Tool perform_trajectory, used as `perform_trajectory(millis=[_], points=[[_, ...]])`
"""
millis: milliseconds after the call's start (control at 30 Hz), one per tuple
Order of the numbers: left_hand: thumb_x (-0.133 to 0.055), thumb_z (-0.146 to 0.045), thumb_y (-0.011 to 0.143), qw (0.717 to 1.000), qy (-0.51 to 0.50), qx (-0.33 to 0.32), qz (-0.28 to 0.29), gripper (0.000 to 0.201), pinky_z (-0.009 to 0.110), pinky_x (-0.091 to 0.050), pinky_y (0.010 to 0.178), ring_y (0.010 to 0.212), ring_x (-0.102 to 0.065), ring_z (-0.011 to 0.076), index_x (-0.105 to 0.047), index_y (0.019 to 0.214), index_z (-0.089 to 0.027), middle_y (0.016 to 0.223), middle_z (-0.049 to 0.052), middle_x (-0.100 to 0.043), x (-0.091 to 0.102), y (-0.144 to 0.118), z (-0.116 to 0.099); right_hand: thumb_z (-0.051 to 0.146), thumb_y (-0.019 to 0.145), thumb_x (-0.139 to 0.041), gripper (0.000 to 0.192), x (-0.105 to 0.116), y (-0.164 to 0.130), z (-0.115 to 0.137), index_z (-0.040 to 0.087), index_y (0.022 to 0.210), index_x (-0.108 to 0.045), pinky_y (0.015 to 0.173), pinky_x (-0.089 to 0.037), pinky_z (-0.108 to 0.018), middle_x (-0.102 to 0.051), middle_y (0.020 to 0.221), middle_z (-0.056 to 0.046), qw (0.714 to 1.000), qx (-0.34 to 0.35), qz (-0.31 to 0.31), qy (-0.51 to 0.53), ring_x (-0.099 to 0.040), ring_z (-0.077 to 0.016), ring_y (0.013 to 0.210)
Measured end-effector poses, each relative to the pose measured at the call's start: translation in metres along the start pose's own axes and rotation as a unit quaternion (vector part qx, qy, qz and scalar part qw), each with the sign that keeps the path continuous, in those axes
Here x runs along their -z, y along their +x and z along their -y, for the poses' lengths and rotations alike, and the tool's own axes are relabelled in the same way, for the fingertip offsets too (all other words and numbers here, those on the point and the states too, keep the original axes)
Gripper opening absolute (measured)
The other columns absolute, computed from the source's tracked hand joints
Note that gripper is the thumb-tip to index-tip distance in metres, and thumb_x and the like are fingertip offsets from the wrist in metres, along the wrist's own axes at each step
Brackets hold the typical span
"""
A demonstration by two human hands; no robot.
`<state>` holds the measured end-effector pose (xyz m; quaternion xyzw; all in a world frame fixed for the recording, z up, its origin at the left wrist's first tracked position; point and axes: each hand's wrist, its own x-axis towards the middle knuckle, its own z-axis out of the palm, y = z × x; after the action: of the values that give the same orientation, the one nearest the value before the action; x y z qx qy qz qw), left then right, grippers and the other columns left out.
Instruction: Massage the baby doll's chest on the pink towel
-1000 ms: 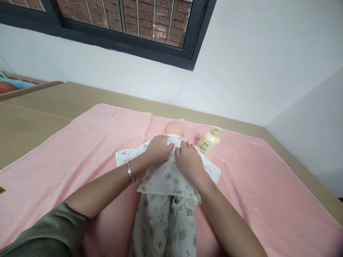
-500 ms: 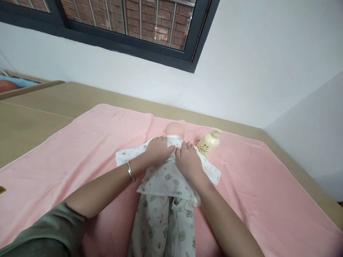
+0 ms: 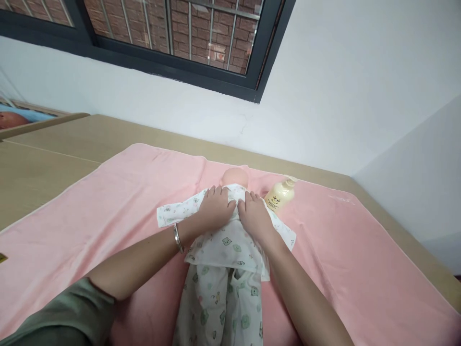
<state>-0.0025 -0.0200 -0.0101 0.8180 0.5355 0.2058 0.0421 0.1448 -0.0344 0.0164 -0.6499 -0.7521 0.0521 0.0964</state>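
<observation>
Over on the far left there's just bare wooden table, then the pink towel spread across it. The left hand lies flat, fingers loosely together, on the doll's chest, pressing the printed top. The right hand sits right beside it, palm down the same way, nothing pinched. The doll's on its back mid-towel, top and matching pants already on, so dressing looks mostly done, probably only the neckline left. A cream pump bottle lies by its head.
</observation>
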Motion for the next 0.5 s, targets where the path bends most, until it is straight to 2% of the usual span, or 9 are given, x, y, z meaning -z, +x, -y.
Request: perform_trajectory(millis=[67, 167, 333, 500], points=[[-0.044, -0.029, 0.098, 1.0, 0.001, 0.028, 0.005, 0.026, 0.05, -0.046, 0.1, 0.111, -0.063, 0.033, -0.064, 0.108, -0.016, 0.114, 0.019, -0.068, 0.001, 0.006, 0.004, 0.024, 0.105, -0.03, 0.056, -0.001, -0.009, 0.011, -0.004, 0.151, -0.044, 0.123, -0.028, -0.05, -0.047, 0.156, -0.029, 1.0, 0.02, 0.002, -0.013, -0.039, -0.0353, 0.15], [-0.044, -0.03, 0.099, 0.998, 0.004, 0.057, -0.008, 0.026, 0.048, -0.047, 0.097, 0.107, -0.063, 0.0323, -0.063, 0.106, -0.015, 0.111, 0.017, -0.069, 0.0, 0.008, 0.002, 0.022, 0.104, -0.03, 0.055, -0.002, -0.01, 0.012, -0.001, 0.152, -0.044, 0.125, -0.028, -0.049, -0.047, 0.159, -0.025, 0.999, 0.046, 0.002, 0.009, -0.036, -0.0339, 0.153], [-0.046, -0.033, 0.098, 0.997, 0.013, 0.063, -0.033, 0.026, 0.049, -0.046, 0.098, 0.108, -0.063, 0.0337, -0.062, 0.108, -0.014, 0.115, 0.018, -0.07, -0.005, 0.005, -0.003, 0.033, 0.105, -0.036, 0.052, -0.003, 0.008, -0.01, 0.006, 0.145, -0.055, 0.121, -0.033, -0.045, -0.056, 0.151, -0.021, 0.998, 0.018, -0.014, 0.055, -0.047, -0.033, 0.145], [-0.045, -0.034, 0.098, 0.997, 0.017, 0.064, -0.038, 0.028, 0.048, -0.046, 0.097, 0.107, -0.063, 0.0341, -0.062, 0.109, -0.013, 0.115, 0.019, -0.07, -0.007, 0.005, -0.002, 0.032, 0.105, -0.037, 0.049, -0.007, 0.012, -0.01, 0.004, 0.138, -0.059, 0.118, -0.034, -0.043, -0.061, 0.144, -0.023, 0.998, 0.017, -0.042, 0.034, -0.052, -0.0319, 0.137]])
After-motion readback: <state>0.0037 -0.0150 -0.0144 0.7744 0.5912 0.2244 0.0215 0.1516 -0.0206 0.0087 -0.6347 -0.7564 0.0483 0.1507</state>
